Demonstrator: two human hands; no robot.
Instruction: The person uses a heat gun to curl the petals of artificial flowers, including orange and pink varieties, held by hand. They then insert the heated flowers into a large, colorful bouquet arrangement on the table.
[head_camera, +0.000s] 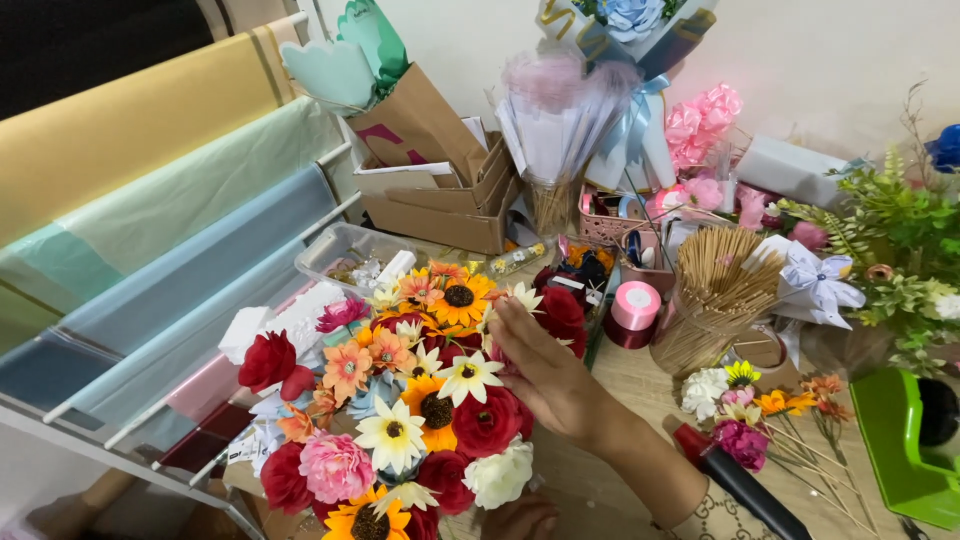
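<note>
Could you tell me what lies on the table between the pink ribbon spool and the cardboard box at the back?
In the head view, a small pink basket of supplies and a dark red flower lie between the pink ribbon spool and the cardboard box.

Paper rolls (150, 200) on a rack, 9 to 11 o'clock: yellow, pale green, blue. Cardboard boxes (440, 195) at 12, a clear tray (345, 250) just in front. Pink ribbon spool (634, 310) right of centre, beside a jar of wooden sticks (715, 290). White paper pinwheel (815, 285) at 2. Green foliage (900, 240) at 3. Green tape dispenser (905, 445) at 4. Loose flowers (745, 405) on the wooden table (630, 385), around 4 to 5. Pink bow (703, 120) at 1.
</note>
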